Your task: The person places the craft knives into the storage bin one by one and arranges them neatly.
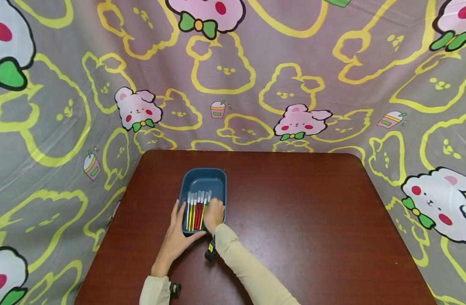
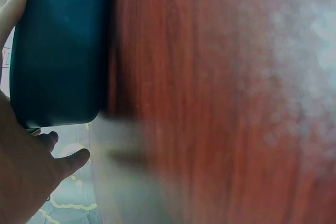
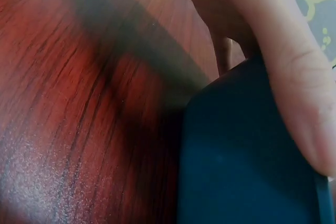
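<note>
A dark blue tray-like box (image 1: 203, 172) sits on the table, left of its middle. Slim pen-like tools (image 1: 196, 214) with clear caps lie side by side in it, in silver, yellow and red. A green one (image 1: 207, 203) shows beside the right hand's fingers. My left hand (image 1: 176, 237) spreads around the box's near left corner, fingers along the left wall, thumb along the near wall. My right hand (image 1: 214, 215) is bent over the near right corner. In the right wrist view its thumb (image 3: 302, 98) lies along the rim; what its hidden fingers hold cannot be seen.
The brown wooden table (image 1: 313, 212) stretches away to the right of the box. A patterned curtain (image 1: 233, 84) with cartoon rabbits hangs behind the table and along both sides. Black wrist cameras (image 1: 210, 250) sit beneath the sleeves.
</note>
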`<state>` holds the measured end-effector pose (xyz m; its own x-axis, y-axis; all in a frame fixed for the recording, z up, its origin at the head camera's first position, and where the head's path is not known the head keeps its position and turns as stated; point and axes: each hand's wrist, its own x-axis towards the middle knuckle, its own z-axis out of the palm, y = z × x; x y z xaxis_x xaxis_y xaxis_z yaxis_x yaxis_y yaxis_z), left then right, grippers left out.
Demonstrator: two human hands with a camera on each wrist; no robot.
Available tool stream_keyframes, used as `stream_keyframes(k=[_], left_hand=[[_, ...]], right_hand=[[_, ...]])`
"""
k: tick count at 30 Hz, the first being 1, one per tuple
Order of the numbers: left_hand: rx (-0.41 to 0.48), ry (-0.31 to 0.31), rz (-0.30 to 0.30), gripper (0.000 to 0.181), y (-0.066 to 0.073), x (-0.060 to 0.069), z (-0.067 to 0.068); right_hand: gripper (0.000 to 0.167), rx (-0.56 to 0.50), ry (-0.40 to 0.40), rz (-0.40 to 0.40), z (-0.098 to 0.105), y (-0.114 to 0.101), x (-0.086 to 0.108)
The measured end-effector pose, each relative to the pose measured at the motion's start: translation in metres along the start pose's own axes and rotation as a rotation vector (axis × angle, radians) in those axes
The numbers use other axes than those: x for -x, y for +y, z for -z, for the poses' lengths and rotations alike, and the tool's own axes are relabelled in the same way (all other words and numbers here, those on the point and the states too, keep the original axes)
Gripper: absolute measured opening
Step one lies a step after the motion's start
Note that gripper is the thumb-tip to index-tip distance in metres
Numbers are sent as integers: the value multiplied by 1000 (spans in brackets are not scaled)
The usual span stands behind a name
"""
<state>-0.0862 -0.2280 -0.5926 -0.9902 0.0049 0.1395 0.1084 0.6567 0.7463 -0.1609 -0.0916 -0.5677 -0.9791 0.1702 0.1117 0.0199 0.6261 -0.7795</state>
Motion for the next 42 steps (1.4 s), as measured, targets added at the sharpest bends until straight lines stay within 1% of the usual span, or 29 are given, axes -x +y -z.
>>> stream_keyframes(k=[2, 6, 8, 12, 13, 15, 19, 23, 28, 34, 36, 42], left_hand=[[1, -3, 3, 120, 1, -1, 0], [-1, -4, 6, 120, 3, -1, 0], [-2, -3, 9, 120, 2, -1, 0], [0, -3, 17, 122, 0, 0, -1], [0, -4, 19, 122, 0, 0, -1], [-1, -7, 20, 122, 0, -1, -1], [-12, -6, 17, 122, 0, -1, -2], [-17, 7, 4, 121, 0, -2, -2], [-16, -1, 7, 121, 0, -2, -1], [-18, -14, 19, 123, 0, -1, -2], [-17, -14, 20, 124, -1, -1, -2], [-12, -9, 22, 124, -2, -2, -2]], right_hand=[[28, 3, -9, -6, 0, 1, -1], [33, -4, -15, -17, -2, 3, -4], [32, -19, -17, -22, -3, 4, -5], [12, -54, 5, -26, -5, 5, -5], [11, -60, 14, -25, -5, 6, -5], [17, -75, 31, -25, -5, 6, -4], [11, -74, 37, -28, -4, 4, -4], [12, -56, 22, -34, -4, 4, -5], [14, -61, 0, -55, -5, 4, -5], [16, -73, 27, -63, -3, 3, -3], [16, -72, 42, -55, -3, 3, -3], [25, -137, 57, -6, 0, 4, -5]])
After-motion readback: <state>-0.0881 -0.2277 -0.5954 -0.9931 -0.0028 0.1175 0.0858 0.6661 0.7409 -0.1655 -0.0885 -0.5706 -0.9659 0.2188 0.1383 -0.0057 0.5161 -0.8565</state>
